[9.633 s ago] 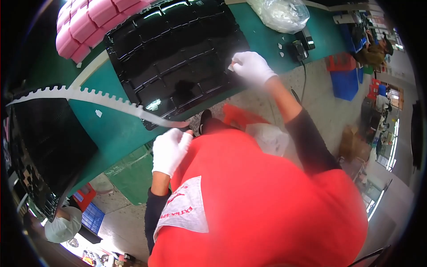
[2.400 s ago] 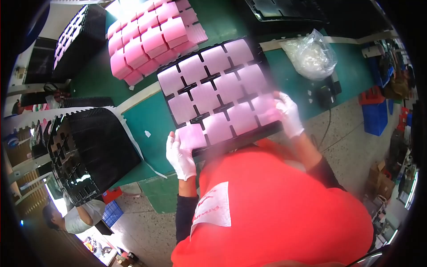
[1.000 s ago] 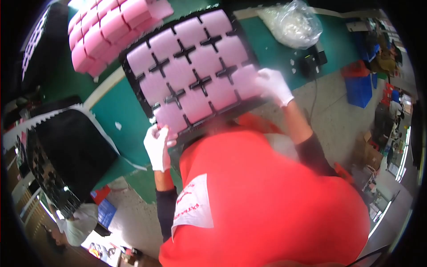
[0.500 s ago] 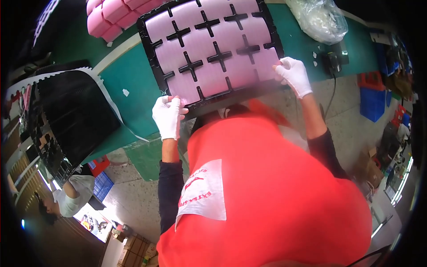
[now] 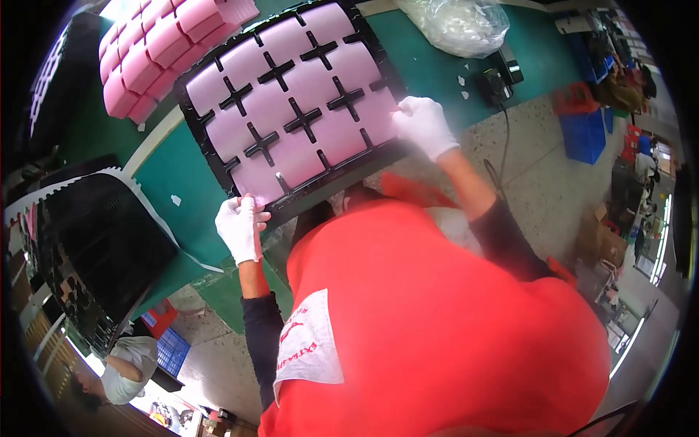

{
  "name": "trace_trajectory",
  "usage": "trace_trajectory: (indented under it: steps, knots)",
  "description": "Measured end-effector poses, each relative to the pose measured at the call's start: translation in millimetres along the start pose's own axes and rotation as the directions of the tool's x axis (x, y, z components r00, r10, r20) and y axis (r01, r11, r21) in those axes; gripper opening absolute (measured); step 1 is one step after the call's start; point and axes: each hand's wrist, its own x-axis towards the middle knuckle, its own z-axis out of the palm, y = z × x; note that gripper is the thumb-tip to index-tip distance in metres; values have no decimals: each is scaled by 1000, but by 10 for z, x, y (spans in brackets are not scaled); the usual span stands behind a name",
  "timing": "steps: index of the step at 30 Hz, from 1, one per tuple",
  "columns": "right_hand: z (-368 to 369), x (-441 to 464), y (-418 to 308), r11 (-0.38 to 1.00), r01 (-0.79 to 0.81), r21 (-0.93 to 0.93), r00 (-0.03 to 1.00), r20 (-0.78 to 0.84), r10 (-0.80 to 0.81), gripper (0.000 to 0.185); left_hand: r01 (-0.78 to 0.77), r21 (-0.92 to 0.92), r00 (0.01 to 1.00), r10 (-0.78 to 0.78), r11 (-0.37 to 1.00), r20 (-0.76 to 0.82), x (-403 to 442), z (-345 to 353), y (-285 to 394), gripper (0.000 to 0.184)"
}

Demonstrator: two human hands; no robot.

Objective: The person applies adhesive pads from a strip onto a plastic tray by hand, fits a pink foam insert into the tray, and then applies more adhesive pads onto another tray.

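Nearest the red-clad body, the gloved left hand [image 5: 242, 228] pinches the near-left corner of the pink foam [image 5: 280, 109], which lies in the black tray [image 5: 195, 131] with dark crosses showing between its blocks, while the gloved right hand [image 5: 426, 127] is closed at the near-right corner, its exact grip blurred. The tray is over the green counter [image 5: 164, 171], the toothed white strip [image 5: 156, 217] and a black stack [image 5: 109, 226] to its left; beyond are more pink blocks [image 5: 164, 47] and a clear bag [image 5: 462, 25].

head-worn view, facing forward and steeply down, at arm's length
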Motion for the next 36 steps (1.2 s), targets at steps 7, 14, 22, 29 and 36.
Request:
trace_trajectory:
  steps: [7,14,22,29,36]
  knots:
    - [14,11,-4,999,-3,-52,1000,-2,2,17,4,-21,1000,-4,1000,13,25,-12,-22,17]
    - [21,8,-22,1000,-14,-13,1000,-4,14,17,16,6,1000,-16,1000,3,26,2,-4,17]
    - [42,57,-8,990,21,-136,1000,7,-20,19,-15,41,1000,16,999,-17,33,-1,-21,18]
    - [56,35,0,984,-157,83,987,37,154,16,-169,60,986,168,984,9,90,7,-171,15]
    - [37,17,-35,974,-186,130,982,47,181,16,12,-13,999,-13,1000,-38,31,26,-42,13]
